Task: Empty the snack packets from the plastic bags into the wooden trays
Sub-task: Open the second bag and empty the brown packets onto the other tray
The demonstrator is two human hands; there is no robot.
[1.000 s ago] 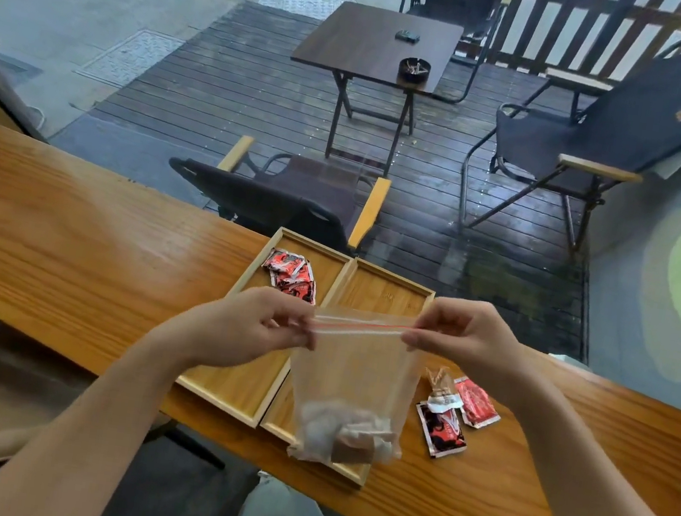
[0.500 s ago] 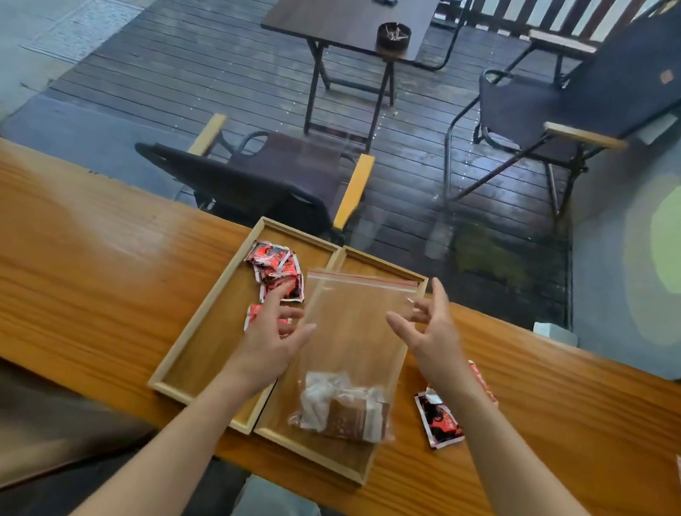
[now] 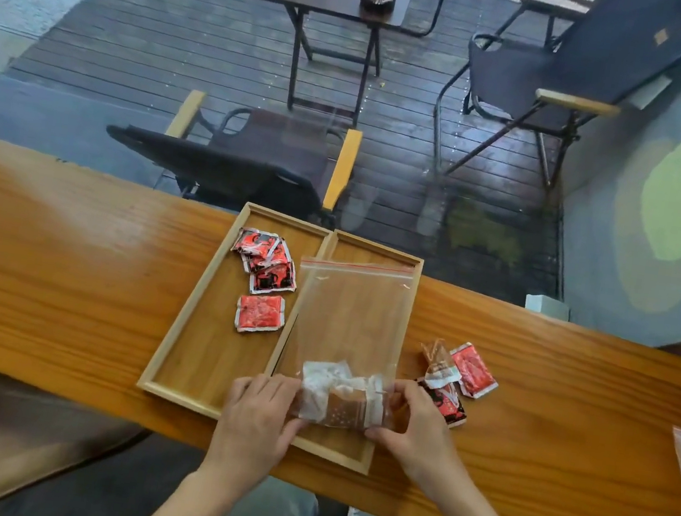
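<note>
Both hands, left hand and right hand, pinch the plastic bag bottom over the right tray; a lopsided tip could scatter packets onto the counter.

Views: 1, head-worn, wide-angle. Position: above the near edge of the worktop. Facing: forward and steeply down. Range: close to the hands; wooden trays mid-frame; decking and outdoor chairs beyond, upper frame
</note>
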